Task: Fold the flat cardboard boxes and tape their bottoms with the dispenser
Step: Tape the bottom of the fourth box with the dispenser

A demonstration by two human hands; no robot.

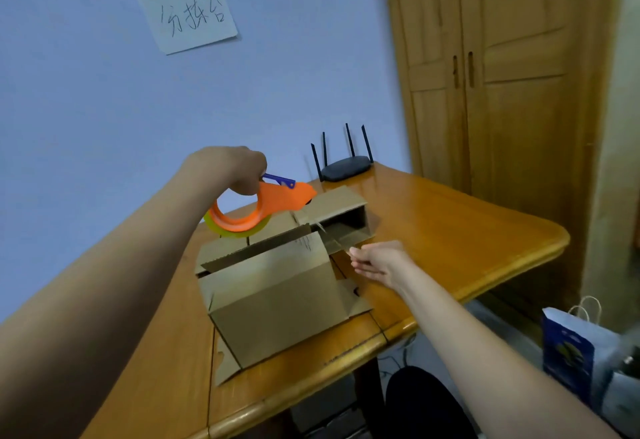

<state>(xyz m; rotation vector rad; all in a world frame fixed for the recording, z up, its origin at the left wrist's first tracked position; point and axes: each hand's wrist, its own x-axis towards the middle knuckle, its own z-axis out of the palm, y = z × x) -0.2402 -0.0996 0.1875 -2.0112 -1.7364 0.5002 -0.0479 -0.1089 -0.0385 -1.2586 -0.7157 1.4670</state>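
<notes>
A folded cardboard box [277, 296] stands on the wooden table [450, 230] in front of me, bottom flaps up. My left hand [239, 171] grips the orange tape dispenser [263, 210] by its handle, raised over the box's far edge. A strip of clear tape [330, 236] runs from the dispenser down to my right hand [377, 260], which pinches its free end just right of the box. A second cardboard box [341, 213] lies on its side behind, its open end facing right.
A black router [344, 166] with several antennas sits at the table's back edge by the blue wall. A wooden wardrobe [502, 74] stands to the right. A blue and white paper bag [571, 348] is on the floor at lower right.
</notes>
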